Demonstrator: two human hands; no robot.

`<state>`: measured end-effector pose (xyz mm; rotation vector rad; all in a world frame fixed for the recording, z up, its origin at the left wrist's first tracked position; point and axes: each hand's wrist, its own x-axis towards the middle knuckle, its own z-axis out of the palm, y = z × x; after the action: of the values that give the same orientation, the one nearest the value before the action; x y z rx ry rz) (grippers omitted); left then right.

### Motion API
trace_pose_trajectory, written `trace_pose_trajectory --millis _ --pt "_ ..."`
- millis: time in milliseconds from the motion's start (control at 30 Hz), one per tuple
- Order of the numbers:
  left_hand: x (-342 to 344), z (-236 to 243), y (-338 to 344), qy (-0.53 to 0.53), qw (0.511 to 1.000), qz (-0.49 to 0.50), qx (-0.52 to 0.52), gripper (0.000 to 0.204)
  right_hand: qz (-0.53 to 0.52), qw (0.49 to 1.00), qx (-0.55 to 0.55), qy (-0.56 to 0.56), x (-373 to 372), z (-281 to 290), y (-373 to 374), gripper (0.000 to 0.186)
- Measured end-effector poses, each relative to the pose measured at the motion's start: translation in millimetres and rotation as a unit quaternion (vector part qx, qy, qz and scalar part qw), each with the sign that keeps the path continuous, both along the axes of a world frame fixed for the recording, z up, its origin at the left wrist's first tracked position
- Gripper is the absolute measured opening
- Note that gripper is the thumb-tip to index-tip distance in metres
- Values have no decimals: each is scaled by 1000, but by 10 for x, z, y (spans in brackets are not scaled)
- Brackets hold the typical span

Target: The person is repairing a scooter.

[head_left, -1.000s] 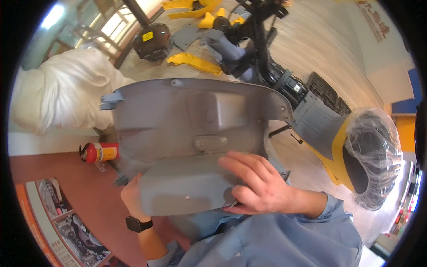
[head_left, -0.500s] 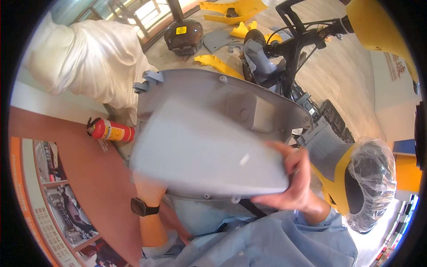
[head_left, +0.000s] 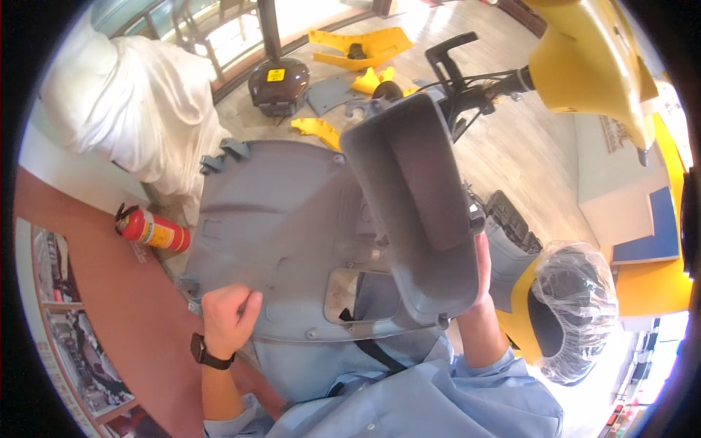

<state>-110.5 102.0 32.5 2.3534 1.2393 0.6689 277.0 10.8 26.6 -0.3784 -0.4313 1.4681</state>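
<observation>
My right hand grips a dark grey hollow plastic tray by its right side. The tray is tilted up, its deep recess facing me, and most of the fingers are hidden behind it. Beneath it lies a large grey plastic body panel, close in front of my body, with a rectangular opening near its lower edge. My left hand, a watch on its wrist, is curled closed over the panel's lower left edge. Whether anything is inside those fingers is hidden.
A red fire extinguisher lies at left beside white draped cloth. Beyond the panel are a dark brown box, yellow body panels and black handlebars. At right is a seat wrapped in clear plastic.
The tray has swung from lying across both hands, flat side showing, to tilted up at right in my right hand. My left hand has come off it and closed.
</observation>
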Motion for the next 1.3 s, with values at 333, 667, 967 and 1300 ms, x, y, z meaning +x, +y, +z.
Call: trace_pose_trajectory --millis 333,667,967,1300 --pt "85 102 -80 142 936 -262 188 34 -79 976 -158 -126 -64 173 -29 66" --pt "-314 180 937 60 985 -123 103 27 -167 938 -169 -252 -224 1069 -793 76" --pt "-434 -162 2199 -6 986 148 81 30 -49 924 -227 -303 135 417 -801 86" --pt "50 -440 2931 -11 979 135 154 25 8 919 -248 -307 -180 162 389 82"
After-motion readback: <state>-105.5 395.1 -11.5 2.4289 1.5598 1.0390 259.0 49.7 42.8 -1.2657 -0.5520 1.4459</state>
